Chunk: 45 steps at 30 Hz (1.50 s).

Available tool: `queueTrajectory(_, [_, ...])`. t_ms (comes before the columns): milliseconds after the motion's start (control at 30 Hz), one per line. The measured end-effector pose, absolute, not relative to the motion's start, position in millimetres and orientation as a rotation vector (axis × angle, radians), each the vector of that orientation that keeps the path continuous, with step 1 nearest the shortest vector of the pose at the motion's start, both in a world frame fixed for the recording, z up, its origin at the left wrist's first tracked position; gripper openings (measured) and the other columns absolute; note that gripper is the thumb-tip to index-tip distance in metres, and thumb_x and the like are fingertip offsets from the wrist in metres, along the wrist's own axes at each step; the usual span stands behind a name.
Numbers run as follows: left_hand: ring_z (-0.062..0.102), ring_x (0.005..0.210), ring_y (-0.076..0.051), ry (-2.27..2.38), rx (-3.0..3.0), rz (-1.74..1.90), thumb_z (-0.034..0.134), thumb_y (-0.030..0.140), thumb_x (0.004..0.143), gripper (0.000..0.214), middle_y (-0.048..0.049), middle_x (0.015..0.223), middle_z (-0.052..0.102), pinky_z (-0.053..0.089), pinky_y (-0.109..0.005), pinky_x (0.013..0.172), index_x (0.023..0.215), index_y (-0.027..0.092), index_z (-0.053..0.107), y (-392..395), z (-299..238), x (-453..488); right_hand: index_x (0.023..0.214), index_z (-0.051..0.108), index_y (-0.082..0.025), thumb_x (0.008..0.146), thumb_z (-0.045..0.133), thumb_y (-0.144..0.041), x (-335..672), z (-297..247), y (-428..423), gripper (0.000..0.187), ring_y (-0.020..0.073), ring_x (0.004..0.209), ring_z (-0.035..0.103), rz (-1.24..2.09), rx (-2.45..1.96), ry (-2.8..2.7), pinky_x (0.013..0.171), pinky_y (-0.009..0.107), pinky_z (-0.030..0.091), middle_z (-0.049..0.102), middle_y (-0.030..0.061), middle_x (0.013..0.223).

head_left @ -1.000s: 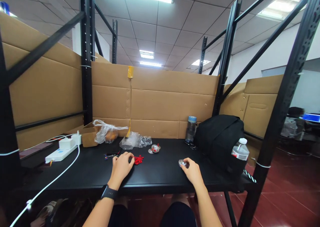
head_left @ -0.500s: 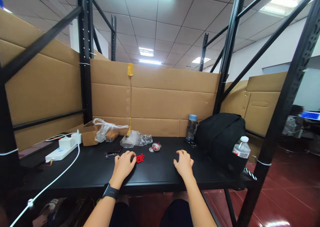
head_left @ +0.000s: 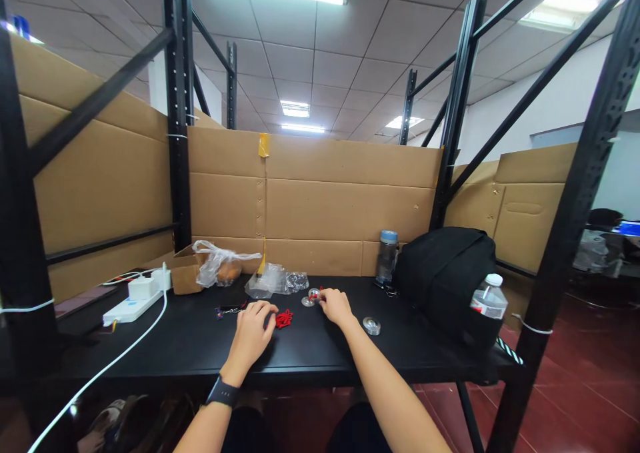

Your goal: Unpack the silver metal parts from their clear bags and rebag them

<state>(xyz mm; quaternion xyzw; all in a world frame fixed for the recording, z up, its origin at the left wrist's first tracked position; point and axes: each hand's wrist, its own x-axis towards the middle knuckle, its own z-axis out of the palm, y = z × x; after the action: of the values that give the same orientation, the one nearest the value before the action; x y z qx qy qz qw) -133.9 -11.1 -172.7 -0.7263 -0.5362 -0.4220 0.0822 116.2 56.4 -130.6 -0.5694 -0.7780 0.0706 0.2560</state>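
My left hand [head_left: 254, 326] rests low over the black table [head_left: 200, 353], fingers bent and apart. Just right of its fingertips lies a small bundle of red cord [head_left: 285, 318]; the hand holds nothing I can see. My right hand [head_left: 336, 306] reaches inward, its fingers curled together at the right edge of some small shiny clear round pieces with red bits [head_left: 312, 297]. Its fingertips are partly hidden. A round silvery, see-through piece [head_left: 371, 326] lies alone to the right of my right forearm.
Clear plastic wrappers [head_left: 277, 280], a bag with orange items [head_left: 225, 266] and a cardboard box [head_left: 186, 273] line the back left. At left is a white power strip [head_left: 131, 306]. A bottle [head_left: 387, 260] and black backpack [head_left: 445, 280] stand right.
My right hand has moved left to the shiny pieces, uncovering the round silvery piece. My left hand stays beside the red cord. The view has shifted slightly.
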Motion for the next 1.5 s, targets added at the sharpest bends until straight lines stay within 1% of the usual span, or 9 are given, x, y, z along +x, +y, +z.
queueTrajectory(100, [0.058, 0.110, -0.023, -1.579, -2.170, -1.441, 0.040, 0.021, 0.097, 0.032, -0.0049, 0.114, 0.068, 0.041, -0.039, 0.092, 0.108, 0.029, 0.069, -15, -170, -109, 0.099, 0.070, -0.015, 0.086, 0.069, -0.038, 123, -128, 34, 0.026, 0.0209, 0.086, 0.070, 0.869, -1.094, -1.847, 0.074, 0.030, 0.049, 0.075, 0.0083, 0.094])
queueTrajectory(200, [0.059, 0.110, -0.023, -1.445, -2.304, -1.658, 0.047, 0.028, 0.096, 0.027, -0.0063, 0.117, 0.066, 0.045, -0.038, 0.094, 0.113, 0.028, 0.069, -24, -164, -75, 0.101, 0.069, -0.015, 0.069, 0.086, -0.044, 129, -127, 4, 0.047, 0.0168, 0.073, 0.069, 1.441, -0.723, -1.450, 0.069, 0.028, 0.050, 0.074, 0.0071, 0.091])
queueTrajectory(467, [0.061, 0.103, -0.024, -1.267, -2.547, -1.814, 0.059, 0.030, 0.089, 0.012, -0.0075, 0.106, 0.067, 0.045, -0.038, 0.094, 0.090, 0.023, 0.069, -52, -153, -41, 0.103, 0.070, -0.014, 0.070, 0.088, -0.031, 131, -155, -42, 0.041, 0.0092, 0.065, 0.064, 1.712, -0.578, -1.081, 0.059, 0.019, 0.044, 0.072, 0.0057, 0.089])
queueTrajectory(667, [0.056, 0.112, -0.026, -1.363, -2.603, -1.430, 0.059, 0.028, 0.088, 0.011, -0.0071, 0.113, 0.067, 0.039, -0.043, 0.094, 0.090, 0.024, 0.069, -56, -152, -49, 0.100, 0.072, -0.013, 0.067, 0.089, -0.034, 150, -157, -46, 0.042, 0.0131, 0.065, 0.065, 1.564, -0.668, -1.120, 0.059, 0.024, 0.047, 0.073, 0.0089, 0.090])
queueTrajectory(767, [0.054, 0.114, -0.026, -1.518, -2.425, -1.306, 0.058, 0.027, 0.087, 0.012, -0.0053, 0.114, 0.066, 0.035, -0.044, 0.093, 0.084, 0.025, 0.070, -46, -151, -65, 0.100, 0.071, -0.014, 0.065, 0.088, -0.041, 185, -150, -35, 0.047, 0.0177, 0.067, 0.068, 1.263, -0.830, -1.155, 0.058, 0.027, 0.049, 0.073, 0.0099, 0.090])
queueTrajectory(867, [0.052, 0.115, -0.027, -1.668, -2.242, -1.230, 0.058, 0.027, 0.085, 0.014, -0.0059, 0.114, 0.066, 0.033, -0.043, 0.090, 0.078, 0.025, 0.071, -32, -153, -92, 0.106, 0.067, -0.016, 0.064, 0.083, -0.043, 231, -152, -17, 0.053, 0.0214, 0.062, 0.070, 0.789, -1.068, -1.169, 0.051, 0.026, 0.047, 0.070, 0.0037, 0.075])
queueTrajectory(1000, [0.051, 0.113, -0.028, -1.842, -2.054, -1.165, 0.058, 0.026, 0.083, 0.016, -0.0069, 0.111, 0.065, 0.032, -0.044, 0.090, 0.074, 0.023, 0.070, -18, -161, -119, 0.102, 0.069, -0.014, 0.065, 0.074, -0.040, 273, -168, 4, 0.045, 0.0232, 0.059, 0.070, 0.651, -1.286, -1.264, 0.049, 0.026, 0.044, 0.067, 0.0025, 0.065])
queueTrajectory(1200, [0.051, 0.108, -0.026, -1.869, -2.090, -1.058, 0.056, 0.026, 0.085, 0.013, -0.0067, 0.104, 0.065, 0.032, -0.042, 0.090, 0.079, 0.022, 0.067, -15, -170, -121, 0.085, 0.075, -0.017, 0.069, 0.067, -0.031, 283, -190, 16, 0.022, 0.0187, 0.066, 0.066, 0.371, -1.502, -1.503, 0.065, 0.029, 0.048, 0.070, 0.0043, 0.074])
queueTrajectory(1500, [0.049, 0.110, -0.027, -1.852, -2.087, -1.003, 0.054, 0.030, 0.089, 0.015, -0.0083, 0.108, 0.064, 0.032, -0.042, 0.091, 0.095, 0.023, 0.066, -15, -169, -115, 0.106, 0.070, -0.019, 0.079, 0.063, -0.022, 229, -140, 23, 0.028, 0.0216, 0.102, 0.062, -0.041, -1.430, -1.807, 0.093, 0.032, 0.046, 0.067, 0.0082, 0.107])
